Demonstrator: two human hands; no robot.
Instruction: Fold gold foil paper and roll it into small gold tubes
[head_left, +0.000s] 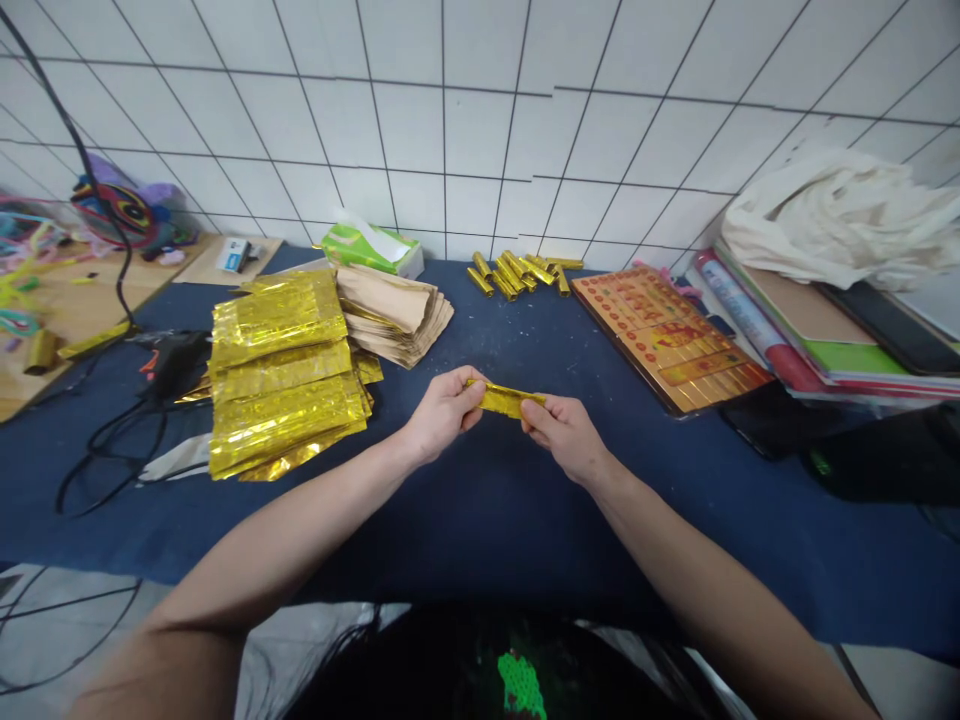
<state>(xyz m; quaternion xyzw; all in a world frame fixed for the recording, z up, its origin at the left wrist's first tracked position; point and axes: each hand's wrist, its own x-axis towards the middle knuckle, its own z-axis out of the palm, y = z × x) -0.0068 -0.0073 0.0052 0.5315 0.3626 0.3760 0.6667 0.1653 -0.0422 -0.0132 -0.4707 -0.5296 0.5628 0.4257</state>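
A narrow folded strip of gold foil paper (507, 400) is held above the dark blue table cloth (480, 520) between both hands. My left hand (442, 412) pinches its left end with closed fingers. My right hand (561, 432) pinches its right end the same way. To the left lies a stack of gold foil sheets (281, 372), with a fan of brown paper sheets (394, 312) behind it. Several finished gold rolls (517, 272) lie at the back near the tiled wall.
A printed gold and red sheet board (667, 335) lies at right, beside stacked books and folders (810, 340) with white cloth (840, 215) on top. A green tissue box (371, 248) stands at the back. Black cables and a glue gun (169, 365) lie at left.
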